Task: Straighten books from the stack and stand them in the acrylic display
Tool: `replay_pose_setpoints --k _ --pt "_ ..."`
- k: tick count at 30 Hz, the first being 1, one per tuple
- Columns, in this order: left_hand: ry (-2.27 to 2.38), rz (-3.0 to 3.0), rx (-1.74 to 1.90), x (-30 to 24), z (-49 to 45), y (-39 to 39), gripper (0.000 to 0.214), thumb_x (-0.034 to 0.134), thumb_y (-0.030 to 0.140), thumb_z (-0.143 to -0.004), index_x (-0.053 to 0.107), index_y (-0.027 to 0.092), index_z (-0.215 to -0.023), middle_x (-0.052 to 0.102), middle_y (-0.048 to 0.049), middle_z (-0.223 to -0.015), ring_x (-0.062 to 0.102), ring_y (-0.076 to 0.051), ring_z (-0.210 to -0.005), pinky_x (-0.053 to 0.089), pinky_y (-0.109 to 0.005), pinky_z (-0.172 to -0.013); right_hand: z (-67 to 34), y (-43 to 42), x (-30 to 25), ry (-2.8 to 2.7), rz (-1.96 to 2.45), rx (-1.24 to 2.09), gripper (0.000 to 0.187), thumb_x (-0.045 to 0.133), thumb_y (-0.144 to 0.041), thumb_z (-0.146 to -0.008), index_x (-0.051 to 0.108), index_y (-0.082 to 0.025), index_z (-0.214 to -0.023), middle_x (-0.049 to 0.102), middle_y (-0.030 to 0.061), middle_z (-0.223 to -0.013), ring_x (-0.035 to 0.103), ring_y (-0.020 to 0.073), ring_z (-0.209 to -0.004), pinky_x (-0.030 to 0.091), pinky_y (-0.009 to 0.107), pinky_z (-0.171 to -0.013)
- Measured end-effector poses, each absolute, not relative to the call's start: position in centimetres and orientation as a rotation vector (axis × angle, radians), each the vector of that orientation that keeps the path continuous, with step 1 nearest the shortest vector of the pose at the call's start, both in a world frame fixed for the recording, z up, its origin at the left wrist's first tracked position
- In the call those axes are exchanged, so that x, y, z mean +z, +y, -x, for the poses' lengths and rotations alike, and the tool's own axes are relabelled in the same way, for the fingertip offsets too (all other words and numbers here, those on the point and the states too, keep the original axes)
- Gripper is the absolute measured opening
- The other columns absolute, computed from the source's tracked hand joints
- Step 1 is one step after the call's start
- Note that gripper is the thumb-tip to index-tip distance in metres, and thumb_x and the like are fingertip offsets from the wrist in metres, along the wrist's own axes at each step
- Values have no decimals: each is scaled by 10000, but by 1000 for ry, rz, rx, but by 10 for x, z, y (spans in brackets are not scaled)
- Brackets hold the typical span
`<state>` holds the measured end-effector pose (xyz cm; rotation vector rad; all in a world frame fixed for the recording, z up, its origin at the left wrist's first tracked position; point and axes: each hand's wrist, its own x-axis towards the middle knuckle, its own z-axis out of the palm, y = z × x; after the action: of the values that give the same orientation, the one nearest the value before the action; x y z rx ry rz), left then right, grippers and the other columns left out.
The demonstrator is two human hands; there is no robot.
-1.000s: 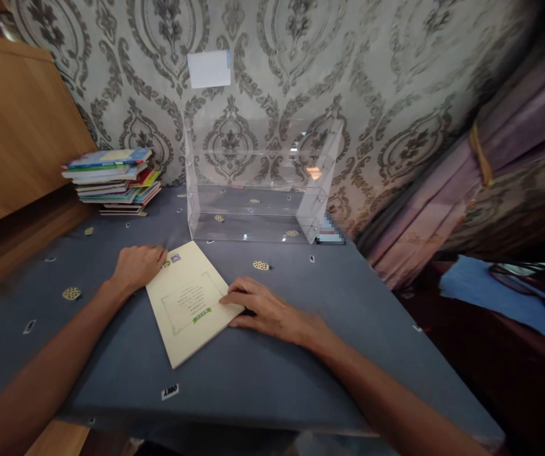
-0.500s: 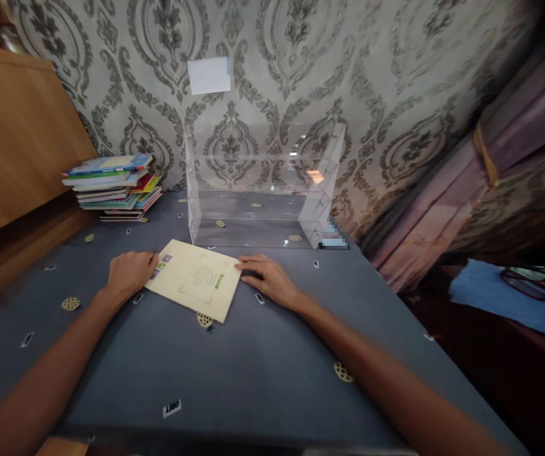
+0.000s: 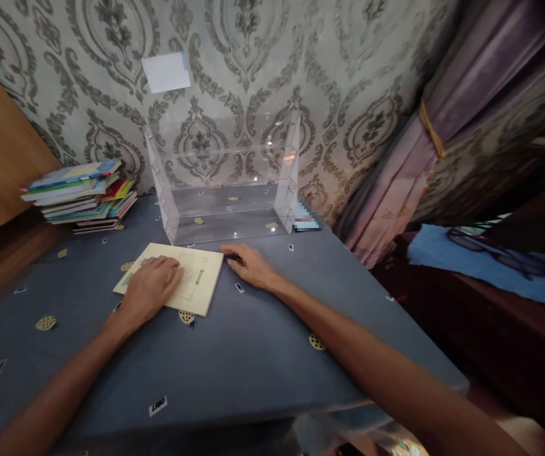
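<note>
A thin cream-coloured book [image 3: 202,292] lies on the dark blue patterned tablecloth, its printed page or cover facing up with a green mark and small text. My left hand [image 3: 151,285] rests on top of the book's left half, fingers loosely bent over the surface and covering part of the print. At the book's upper right corner is my right hand [image 3: 251,266]; its fingertips meet or nearly meet the edge, the thumb held apart from the fingers. Just behind the book stands a clear acrylic tiered rack [image 3: 225,196].
Several books form an uneven stack [image 3: 77,193] at the back left, beside a wooden cabinet [image 3: 6,152]. A white card [image 3: 166,71] is on the wallpapered wall. To the right hang a tied purple curtain [image 3: 410,164] and, lower, a blue cloth [image 3: 443,250] with glasses [image 3: 500,250].
My left hand has moved from the book's left edge onto its top. My right hand stays by the right edge, its grip looser. The view has swung right.
</note>
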<state>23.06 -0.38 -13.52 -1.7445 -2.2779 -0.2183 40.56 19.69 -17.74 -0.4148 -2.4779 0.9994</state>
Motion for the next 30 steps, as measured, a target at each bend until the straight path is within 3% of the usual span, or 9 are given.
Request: replay_pose_setpoints --k 7,13,20,30 --pt "-2121 2011 -93 -142 -266 30 277 406 319 -1005 617 177 -1112 658 -109 -1191 576 -266 -1116 472 -402 -918 -402 202 -187 -2376 399 1140 522 510 -38 -839 578 -187 -1335 719 87 -1176 650 202 -1076 479 412 -999" --pt "-2332 1854 152 -126 -290 49 402 484 509 -967 612 146 -1084 640 -144 -1135 568 -314 -1110 498 -407 -847 -398 206 -191 -2323 394 1178 517 522 -11 -803 612 -203 -1275 740 60 -1108 666 185 -1002 494 375 -941" --pt "-2394 1820 281 -119 -309 36 315 460 370 -996 578 110 -1129 612 -159 -1155 547 -313 -1141 515 -374 -777 -406 195 -180 -2299 309 1362 433 515 -31 -832 634 -167 -1225 759 41 -890 686 164 -878 502 310 -841" --pt "-2357 1864 336 -118 -302 5 275 425 331 -1008 608 135 -1065 651 -137 -1070 583 -299 -1089 515 -350 -718 -412 171 -171 -2314 190 1577 482 483 -32 -829 605 -157 -1278 763 33 -887 623 107 -697 474 243 -702"
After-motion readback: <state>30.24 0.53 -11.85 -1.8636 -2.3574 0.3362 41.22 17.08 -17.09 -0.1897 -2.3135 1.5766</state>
